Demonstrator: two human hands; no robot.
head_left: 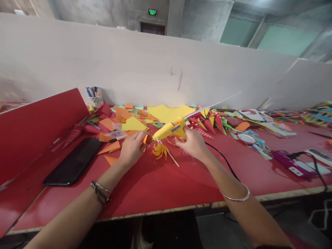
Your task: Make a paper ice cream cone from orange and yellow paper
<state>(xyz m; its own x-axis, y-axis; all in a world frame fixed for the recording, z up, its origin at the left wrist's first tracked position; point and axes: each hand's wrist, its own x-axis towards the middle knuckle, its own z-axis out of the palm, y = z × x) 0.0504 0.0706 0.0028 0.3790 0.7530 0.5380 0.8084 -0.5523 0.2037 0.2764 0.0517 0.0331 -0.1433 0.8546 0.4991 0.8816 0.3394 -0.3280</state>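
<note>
In my right hand (pixel 192 142) is a yellow glue gun (pixel 169 128), with a long clear glue stick (pixel 211 105) jutting from its back end. Its nozzle points left and meets a rolled piece of orange paper (pixel 147 139), which my left hand (pixel 132 147) pinches. Whether the nozzle touches the paper or sits just inside it, I cannot tell. Below the nozzle, a yellow-orange paper flower (pixel 160 151) with curled petals lies on the red table (pixel 166 186). A thin white stick (pixel 173 159) lies beside the flower.
Orange and yellow paper pieces (pixel 133 123) spread behind my hands. A black phone (pixel 74 162) lies left, near a red board (pixel 38 128). Paper cones (pixel 209 125) lie at back right. The black cord (pixel 225 159) runs right, and a purple power strip (pixel 294 164) sits there.
</note>
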